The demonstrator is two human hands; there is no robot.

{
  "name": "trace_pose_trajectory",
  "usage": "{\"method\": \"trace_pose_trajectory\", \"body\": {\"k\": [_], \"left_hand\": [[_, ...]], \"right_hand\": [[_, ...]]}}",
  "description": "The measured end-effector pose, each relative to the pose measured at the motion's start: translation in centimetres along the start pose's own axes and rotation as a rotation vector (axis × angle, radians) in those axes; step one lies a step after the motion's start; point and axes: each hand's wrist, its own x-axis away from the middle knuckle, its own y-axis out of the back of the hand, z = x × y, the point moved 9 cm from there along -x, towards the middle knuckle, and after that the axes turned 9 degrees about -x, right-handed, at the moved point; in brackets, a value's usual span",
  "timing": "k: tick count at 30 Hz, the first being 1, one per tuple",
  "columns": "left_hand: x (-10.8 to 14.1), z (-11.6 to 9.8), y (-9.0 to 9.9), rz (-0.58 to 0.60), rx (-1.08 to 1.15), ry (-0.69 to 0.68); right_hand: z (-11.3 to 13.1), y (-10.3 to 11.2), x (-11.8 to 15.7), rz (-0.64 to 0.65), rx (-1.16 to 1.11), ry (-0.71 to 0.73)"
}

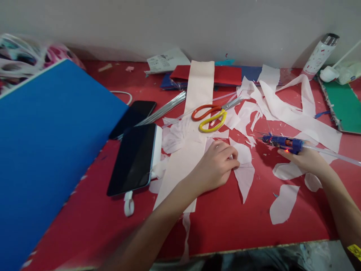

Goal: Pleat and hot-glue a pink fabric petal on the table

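Note:
My right hand [313, 161] is wrapped round a blue hot glue gun [279, 142], held above the table with its tip to the left. A red light glows on the gun, and a clear glue stick [335, 152] sticks out behind it. My left hand [218, 163] rests with curled fingers, its fingertips against the edge of a pale pink paper piece [244, 175]; what they grip is hidden. Under and beside the left wrist runs a long pale pink strip [180, 177]. Scissors [210, 119] with one red and one yellow handle lie behind that hand.
A tablet [132, 158] and a phone [141, 113] lie to the left, near a large blue board [50, 150]. Thin wires [166, 107] lie behind the tablet. Paper scraps [284, 203] cover the right side. A white flask [320, 56] and green board [346, 107] are at back right.

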Motion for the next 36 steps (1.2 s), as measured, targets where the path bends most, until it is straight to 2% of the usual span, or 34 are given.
{"method": "trace_pose_trajectory", "body": {"k": [6,9,12,15,18,21,23,24,25,26,28,32,36], "left_hand": [[0.0,0.1,0.1,0.019,0.001,0.009],[0.0,0.1,0.5,-0.012,-0.005,0.013],[0.0,0.9,0.6,-0.045,-0.022,0.076],[0.2,1.7,0.3,-0.051,-0.024,0.134],[0.3,2.2,-0.3,-0.028,-0.025,0.144],[0.3,2.5,-0.6,-0.023,-0.022,0.152],[0.4,2.8,-0.6,-0.030,-0.022,0.161],[0.4,2.8,-0.6,-0.037,-0.026,0.163],[0.4,2.9,-0.5,-0.043,-0.031,0.162],[0.4,2.9,-0.5,-0.049,-0.039,0.161],[0.5,2.9,-0.5,-0.054,-0.053,0.160],[0.6,3.1,-1.1,-0.023,-0.050,0.170],[0.7,3.3,-1.3,-0.013,-0.041,0.176]], "right_hand": [[-0.2,0.2,0.2,-0.010,0.014,-0.062],[-0.6,0.6,0.5,-0.066,0.042,-0.109],[-0.6,0.6,0.7,-0.069,0.001,-0.110],[-0.3,0.0,0.8,0.006,-0.081,-0.098],[0.3,-1.2,1.2,0.137,-0.161,-0.083],[-0.1,-2.1,2.0,0.190,-0.231,-0.223],[0.1,-2.6,2.3,0.206,-0.308,-0.265],[0.6,-3.1,2.4,0.243,-0.328,-0.242],[1.4,-4.0,2.5,0.344,-0.324,-0.194],[1.9,-4.3,2.4,0.367,-0.300,-0.148],[2.2,-4.2,2.0,0.308,-0.254,-0.101],[2.8,-5.3,1.8,0.333,-0.239,0.009],[2.6,-5.7,1.8,0.327,-0.229,0.027]]}}
